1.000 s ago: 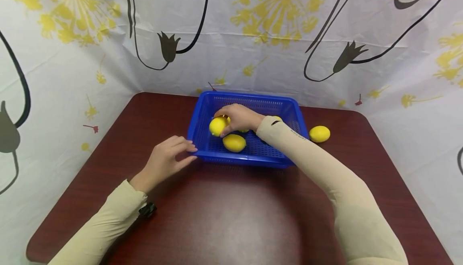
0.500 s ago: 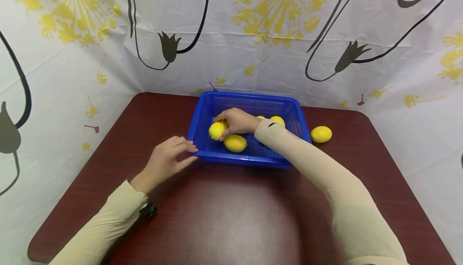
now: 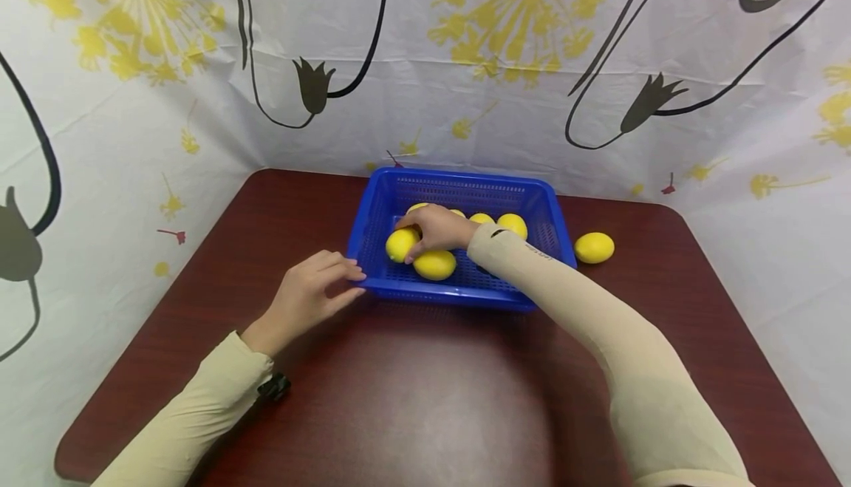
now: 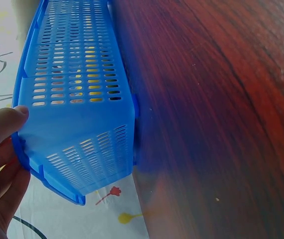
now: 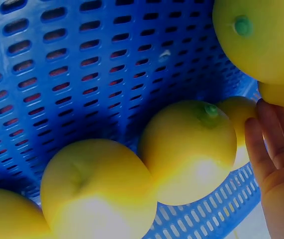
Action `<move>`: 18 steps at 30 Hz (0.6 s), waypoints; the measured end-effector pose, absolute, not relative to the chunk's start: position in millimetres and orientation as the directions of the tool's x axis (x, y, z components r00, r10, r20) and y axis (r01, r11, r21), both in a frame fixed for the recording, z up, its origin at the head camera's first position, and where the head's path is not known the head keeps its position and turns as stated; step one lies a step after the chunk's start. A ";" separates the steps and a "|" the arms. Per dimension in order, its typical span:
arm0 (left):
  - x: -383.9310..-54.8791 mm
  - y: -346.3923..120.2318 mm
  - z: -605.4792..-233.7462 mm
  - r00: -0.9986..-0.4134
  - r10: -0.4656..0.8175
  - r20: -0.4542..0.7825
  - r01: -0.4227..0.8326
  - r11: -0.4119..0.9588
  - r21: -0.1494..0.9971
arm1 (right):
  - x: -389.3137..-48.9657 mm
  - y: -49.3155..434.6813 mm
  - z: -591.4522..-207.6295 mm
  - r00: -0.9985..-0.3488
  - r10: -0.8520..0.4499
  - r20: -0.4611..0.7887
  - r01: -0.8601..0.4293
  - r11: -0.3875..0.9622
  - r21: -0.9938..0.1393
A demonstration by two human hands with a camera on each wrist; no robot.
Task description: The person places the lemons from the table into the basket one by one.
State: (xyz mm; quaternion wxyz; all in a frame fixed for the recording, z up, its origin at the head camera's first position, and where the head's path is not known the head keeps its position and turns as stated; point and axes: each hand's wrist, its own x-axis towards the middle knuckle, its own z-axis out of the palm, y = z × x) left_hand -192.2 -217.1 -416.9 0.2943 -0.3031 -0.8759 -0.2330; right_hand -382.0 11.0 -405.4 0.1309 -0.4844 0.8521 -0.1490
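Note:
Near the left end of a blue perforated plastic basket, my right hand holds a yellow lemon between thumb and fingers. Another lemon lies right beside it, toward the front wall. Behind the hand runs a row of several lemons; the rightmost lemon shows clearly, others are partly covered. The right wrist view shows this row close up, including a green-tipped lemon. My left hand pinches the basket's front left corner; in the left wrist view the thumb presses one side of the rim.
Outside the basket, one lemon lies on the table to its right. The dark red-brown wooden table has rounded corners. A white patterned cloth hangs behind and along both sides.
My right hand has lowered the held lemon slightly toward the front of the basket, uncovering more lemons at the back. My left hand stays at the corner.

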 end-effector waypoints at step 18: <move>-191.3 -217.3 -416.3 -0.653 0.394 0.647 0.659 0.716 0.230 | -381.3 7.0 -408.8 -0.517 -0.849 -0.111 -0.780 0.521 -0.347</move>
